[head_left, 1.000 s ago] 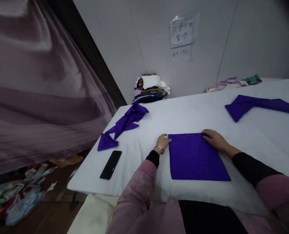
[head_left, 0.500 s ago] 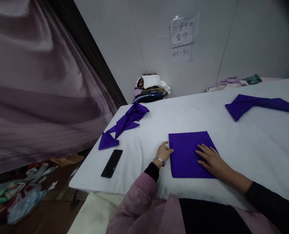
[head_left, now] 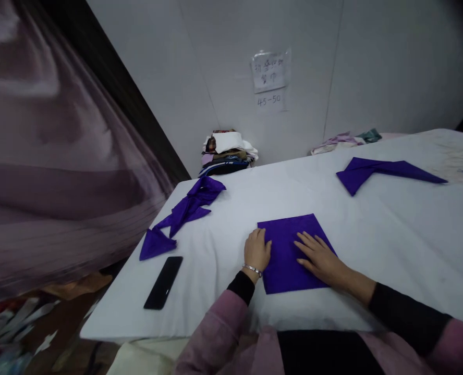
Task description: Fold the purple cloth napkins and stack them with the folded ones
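Observation:
A purple napkin point(head_left: 284, 260), folded into a flat square, lies on the white-covered table point(head_left: 231, 219) in front of me. My left hand point(head_left: 257, 250), with a silver bracelet at its wrist, rests along the napkin's left edge, thumb on the cloth and fingers slightly bent. On the right half of the same napkin lies my right hand point(head_left: 320, 259), palm down with its fingers spread. A crumpled strip of purple cloth point(head_left: 190, 204) is at the left of the table. Another long, folded purple cloth point(head_left: 372, 169) lies at the back right.
A black phone point(head_left: 163, 283) lies near the left table edge. Behind the table stands a stack of folded clothes point(head_left: 227, 151), with more cloth point(head_left: 344, 140) to its right. A handwritten sign point(head_left: 269, 78) hangs on the wall. A mauve curtain point(head_left: 59, 156) hangs at the left.
My view has turned, shifting the scene to the left. My left hand has moved up along the napkin's left edge, its fingers now over the cloth. The right hand stays flat on it.

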The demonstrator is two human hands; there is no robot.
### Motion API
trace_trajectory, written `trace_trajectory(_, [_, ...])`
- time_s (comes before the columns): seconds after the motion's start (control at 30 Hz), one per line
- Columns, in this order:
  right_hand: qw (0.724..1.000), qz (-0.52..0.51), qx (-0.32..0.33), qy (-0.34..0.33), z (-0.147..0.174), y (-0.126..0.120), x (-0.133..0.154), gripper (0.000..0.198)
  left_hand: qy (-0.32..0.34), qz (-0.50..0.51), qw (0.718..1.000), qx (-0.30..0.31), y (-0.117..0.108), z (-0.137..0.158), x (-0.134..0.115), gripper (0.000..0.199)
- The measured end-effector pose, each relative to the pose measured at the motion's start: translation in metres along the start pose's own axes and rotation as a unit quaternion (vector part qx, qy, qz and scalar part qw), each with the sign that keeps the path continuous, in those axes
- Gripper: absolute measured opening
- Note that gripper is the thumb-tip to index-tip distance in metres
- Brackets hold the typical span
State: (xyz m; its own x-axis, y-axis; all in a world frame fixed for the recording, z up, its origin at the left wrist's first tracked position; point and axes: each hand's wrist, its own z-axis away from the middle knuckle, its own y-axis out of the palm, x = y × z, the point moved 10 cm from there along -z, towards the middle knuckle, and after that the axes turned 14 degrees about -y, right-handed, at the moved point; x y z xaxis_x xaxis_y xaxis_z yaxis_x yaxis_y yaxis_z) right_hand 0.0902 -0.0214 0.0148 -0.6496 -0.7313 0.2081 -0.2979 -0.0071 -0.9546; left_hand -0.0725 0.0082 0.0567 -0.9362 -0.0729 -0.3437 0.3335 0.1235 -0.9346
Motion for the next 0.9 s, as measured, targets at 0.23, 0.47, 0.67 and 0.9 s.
trace_trajectory(0.23, [0.995,0.075,-0.018,0.065,-0.038,-0.013,-0.045,0.074,0.125,-0.081,0.989,0.021,0.041,-0.017,-0.043,0.062])
trace_trajectory(0.47, [0.985,0.096,-0.018,0.14,-0.021,0.005,-0.079,0.078,0.091,-0.105,0.989,0.044,0.062,-0.025,-0.033,0.078])
trace_trajectory(0.67, [0.988,0.064,-0.009,0.137,-0.019,0.006,-0.078,0.082,0.053,-0.096,0.991,0.077,0.066,-0.026,-0.027,0.079])
trace_trajectory(0.9, [0.989,0.065,-0.018,0.128,-0.019,-0.001,-0.094,0.077,0.041,-0.097,0.992,0.067,0.064,-0.024,-0.025,0.078])
